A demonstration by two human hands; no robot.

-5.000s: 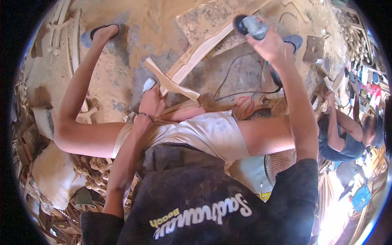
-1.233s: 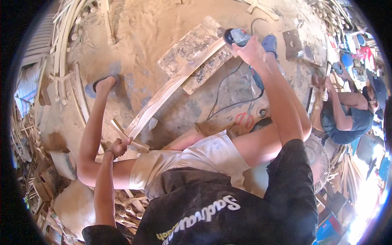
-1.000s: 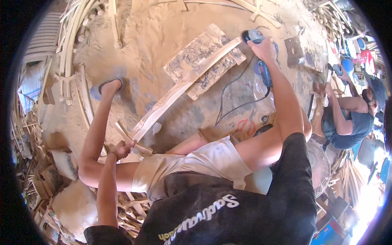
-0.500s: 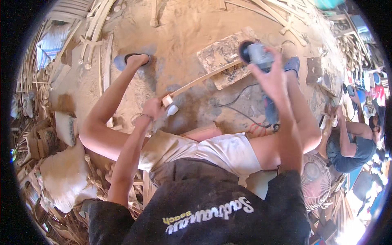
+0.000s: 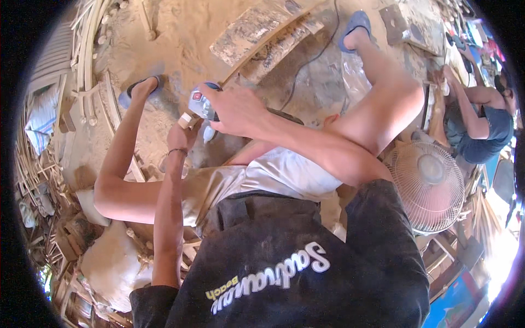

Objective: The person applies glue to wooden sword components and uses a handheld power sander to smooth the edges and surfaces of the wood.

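My right hand (image 5: 238,109) is wrapped round a grey power tool, which looks like an angle grinder or sander (image 5: 201,103), near the close end of a long wooden strip (image 5: 268,42). My left hand (image 5: 180,136) grips that same end of the strip, its pale cut end showing just above the fingers. From there the strip slants away to the upper right, across a worn, stained block (image 5: 235,41) on the ground. The tool's disc is mostly hidden, so contact with the wood cannot be made out. A small white object (image 5: 208,134) sits beside my left hand.
A dark cable (image 5: 298,76) snakes over the dusty ground. A caged fan (image 5: 429,172) stands by my right side, with another person (image 5: 473,120) crouching beyond it. Wooden pieces (image 5: 90,60) lie at left. A pale sack (image 5: 115,265) is behind my left arm.
My right hand has brought the power tool left and nearer, from the strip's far part to its close end beside my left hand. The view has shifted to the right.
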